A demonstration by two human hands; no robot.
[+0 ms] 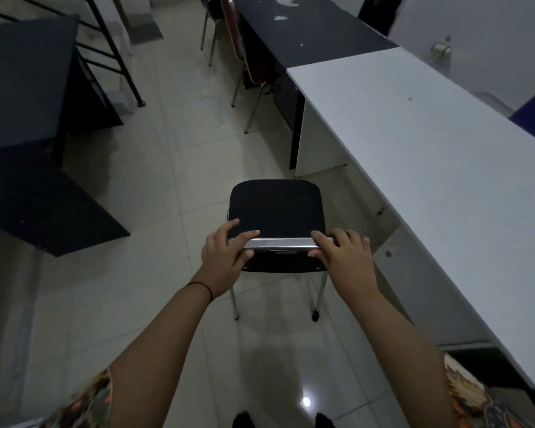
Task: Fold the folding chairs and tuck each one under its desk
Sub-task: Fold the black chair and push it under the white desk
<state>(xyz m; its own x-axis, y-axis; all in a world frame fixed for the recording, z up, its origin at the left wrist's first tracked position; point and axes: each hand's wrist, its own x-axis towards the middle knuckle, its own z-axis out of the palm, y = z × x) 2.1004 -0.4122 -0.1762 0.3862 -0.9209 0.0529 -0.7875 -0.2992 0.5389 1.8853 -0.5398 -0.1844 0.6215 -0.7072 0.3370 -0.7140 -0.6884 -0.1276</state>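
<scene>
A person stands behind a black folding chair (277, 211) in the tiled aisle, both hands on the chrome top rail (280, 242) of its backrest. The left hand (226, 251) wraps the rail's left end, fingers over the top and thumb underneath; the right hand (342, 253) curls over the right end in the same way. The two hands are set apart, one at each corner of the rail.

The chair is unfolded, its seat flat and its chrome legs (322, 291) on the floor, just beside the long white bench (414, 143) on the right but not under it. Farther up the aisle a red-backed chair (238, 41) stands against a dark bench (306, 35).

Neither the folding nor the tucking looks begun. The risks from here lie in the hinge and the floor: fingers wrapped low on the rail could be pinched if the seat swings up against the backrest, and the glossy tiles may let the legs skid as the frame collapses. A hurried swing toward the bench could knock its white side panel (320, 140).
</scene>
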